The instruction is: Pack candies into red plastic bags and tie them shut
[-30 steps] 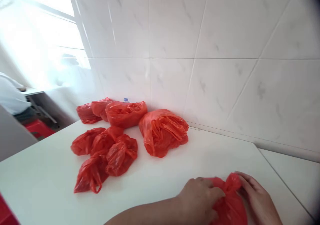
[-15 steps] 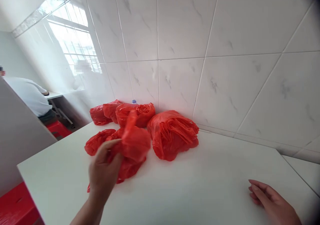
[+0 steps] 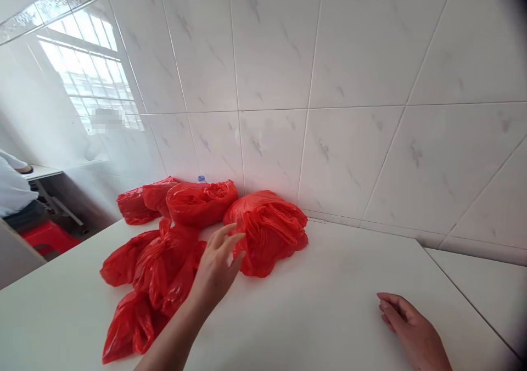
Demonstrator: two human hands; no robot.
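Note:
My left hand (image 3: 218,261) is open, with fingers apart and nothing held. Its fingertips reach in front of the near left side of a large bundle of layered red plastic bags (image 3: 272,234); I cannot tell whether they touch. Left of that hand lies a pile of knotted red plastic bags (image 3: 158,266), partly hidden by my wrist and forearm. Another red bag (image 3: 129,324) sits at the pile's near end. My right hand (image 3: 409,327) rests on the white table (image 3: 321,305), its fingers loosely curled against the thumb, apart from any bag.
Along the tiled wall (image 3: 272,151) stand more filled red bags (image 3: 201,201), with a blue bottle cap (image 3: 201,179) showing behind them. A seam in the tabletop runs at the right. At far left a person in a white shirt (image 3: 14,187) sits on a red stool (image 3: 51,236).
My left hand has let go of a red plastic bag, now among the pile, and moved toward the layered bundle. The view has turned slightly right. My right hand keeps its curled pose.

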